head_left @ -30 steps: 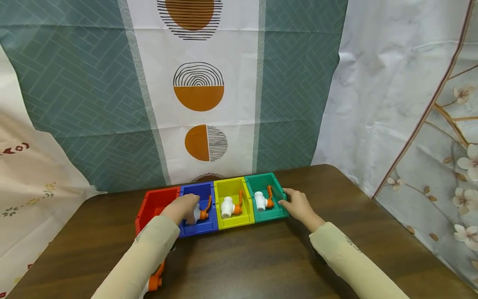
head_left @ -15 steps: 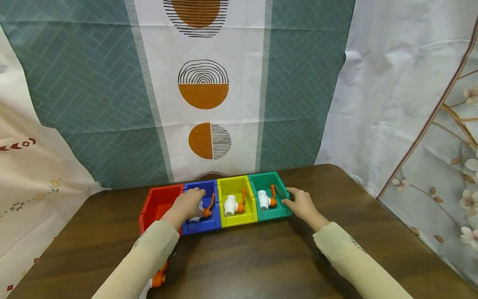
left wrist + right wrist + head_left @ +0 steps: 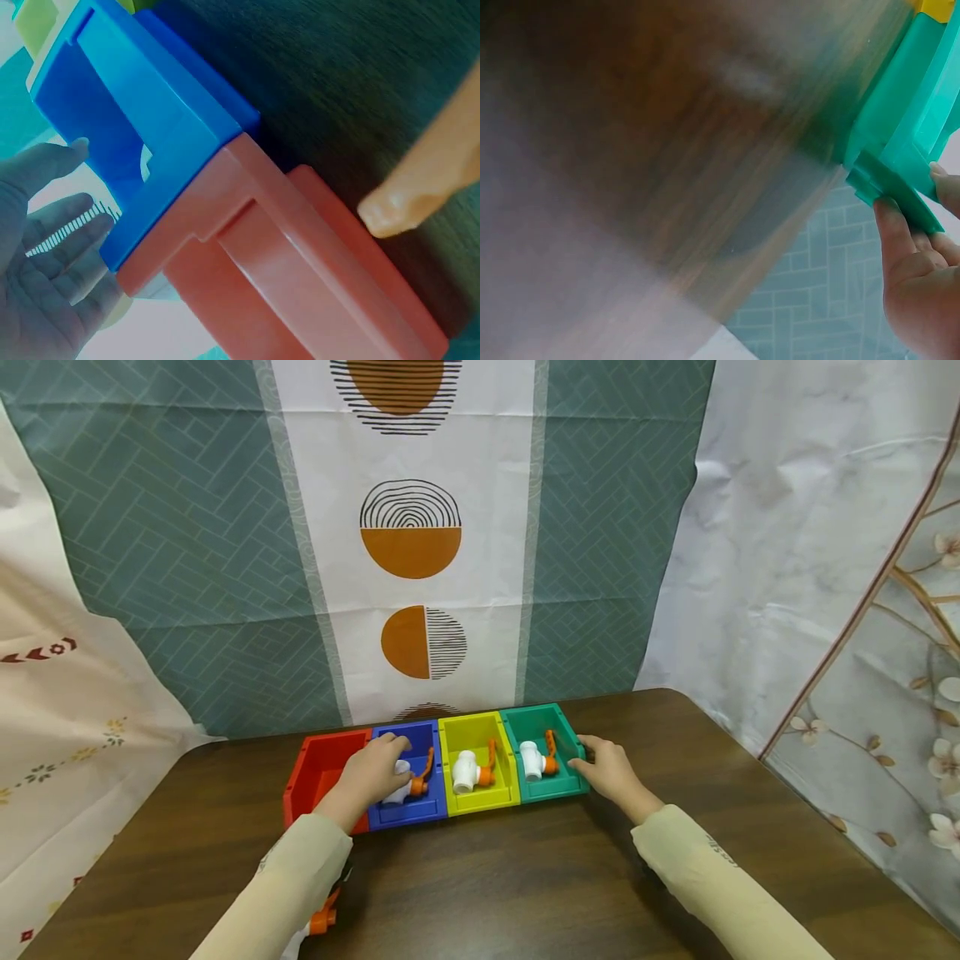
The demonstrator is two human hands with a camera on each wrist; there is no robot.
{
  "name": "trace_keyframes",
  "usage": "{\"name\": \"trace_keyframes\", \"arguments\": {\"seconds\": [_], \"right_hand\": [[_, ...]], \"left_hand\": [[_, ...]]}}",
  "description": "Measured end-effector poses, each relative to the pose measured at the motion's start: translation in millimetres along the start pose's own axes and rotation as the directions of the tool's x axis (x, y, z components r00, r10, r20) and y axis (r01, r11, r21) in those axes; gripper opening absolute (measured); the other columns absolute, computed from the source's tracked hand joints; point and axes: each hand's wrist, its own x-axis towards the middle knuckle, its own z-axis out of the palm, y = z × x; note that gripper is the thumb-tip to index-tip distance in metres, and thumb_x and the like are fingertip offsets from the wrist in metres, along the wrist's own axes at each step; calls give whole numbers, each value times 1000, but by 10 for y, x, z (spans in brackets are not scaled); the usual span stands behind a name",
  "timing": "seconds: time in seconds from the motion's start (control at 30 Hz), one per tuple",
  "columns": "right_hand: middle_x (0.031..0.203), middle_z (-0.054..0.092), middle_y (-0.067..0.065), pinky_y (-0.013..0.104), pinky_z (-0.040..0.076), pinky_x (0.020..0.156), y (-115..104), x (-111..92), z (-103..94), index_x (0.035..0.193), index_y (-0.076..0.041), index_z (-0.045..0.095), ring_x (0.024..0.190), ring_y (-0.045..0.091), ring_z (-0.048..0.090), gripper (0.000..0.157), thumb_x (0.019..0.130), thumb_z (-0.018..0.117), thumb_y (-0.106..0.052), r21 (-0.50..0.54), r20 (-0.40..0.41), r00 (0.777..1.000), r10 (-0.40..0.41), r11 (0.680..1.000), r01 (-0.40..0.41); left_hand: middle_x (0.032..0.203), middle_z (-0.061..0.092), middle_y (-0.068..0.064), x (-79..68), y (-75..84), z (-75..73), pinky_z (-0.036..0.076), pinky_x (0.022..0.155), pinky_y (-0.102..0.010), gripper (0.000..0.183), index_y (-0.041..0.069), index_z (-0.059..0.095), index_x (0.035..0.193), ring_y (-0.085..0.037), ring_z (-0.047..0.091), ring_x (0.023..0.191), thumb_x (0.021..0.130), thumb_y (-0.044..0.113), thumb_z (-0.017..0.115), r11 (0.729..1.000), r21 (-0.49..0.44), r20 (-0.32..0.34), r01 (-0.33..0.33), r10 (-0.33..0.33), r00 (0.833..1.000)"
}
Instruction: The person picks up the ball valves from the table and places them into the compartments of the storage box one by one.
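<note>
My left hand (image 3: 367,777) hovers over the blue bin (image 3: 408,815) with fingers relaxed and spread. Inside that bin, beside the fingertips, lies a white ball valve (image 3: 418,787) with an orange handle. The left wrist view shows nothing between the thumb and fingers of the left hand (image 3: 37,307). At the row's other end, my right hand (image 3: 615,777) grips the outer side rim of the green bin (image 3: 540,721), thumb inside and fingers outside. Similar valves lie in the yellow bin (image 3: 472,727) and the green one: a yellow-bin valve (image 3: 465,772) and a green-bin valve (image 3: 533,762).
A red bin (image 3: 337,745) joins the row's left end; the left hand hides part of its inside. Another valve (image 3: 322,920) lies on the brown table (image 3: 480,877), partly hidden under the left forearm. A patterned cloth (image 3: 585,568) hangs behind the table.
My left hand has let go of the valve in the blue bin and lifted slightly up and left, uncovering more of it. The right hand keeps its hold on the green bin.
</note>
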Motion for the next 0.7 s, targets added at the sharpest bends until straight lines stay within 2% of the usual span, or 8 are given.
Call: {"name": "trace_keyframes", "arguments": {"seconds": [0.23,0.43,0.6,0.7], "right_hand": [[120,60,29,48,54,86,-4,1,2,126,13,52,105,38,62,45,88,64,-6,-11,5,1000,4,1000,-4],[119,61,29,47,54,85,-7,-10,3,126,13,52,105,39,62,45,88,64,-6,-6,8,1000,-1,1000,1],[118,61,29,46,55,82,-6,-14,-8,126,13,52,103,38,63,45,87,65,-6,5,7,1000,-9,1000,9],[118,61,29,45,56,80,-7,-12,-9,127,13,51,102,38,64,45,88,64,-6,18,17,1000,-9,1000,9]], "left_hand": [[121,60,-15,-88,-56,-30,51,92,-49,46,6,61,122,-30,58,109,82,25,73,1000,-2,-20,-21,21,1000],[110,62,-14,-179,-152,-93,54,86,-45,38,4,62,116,-27,60,98,84,23,71,997,43,-54,-62,64,996],[106,62,-14,-276,-213,-162,56,78,-42,30,5,63,110,-24,60,87,84,19,71,992,28,-132,-122,125,983],[106,62,-14,-323,-236,-202,56,77,-43,28,6,64,108,-25,61,88,84,17,70,989,22,-176,-144,146,974]]}}
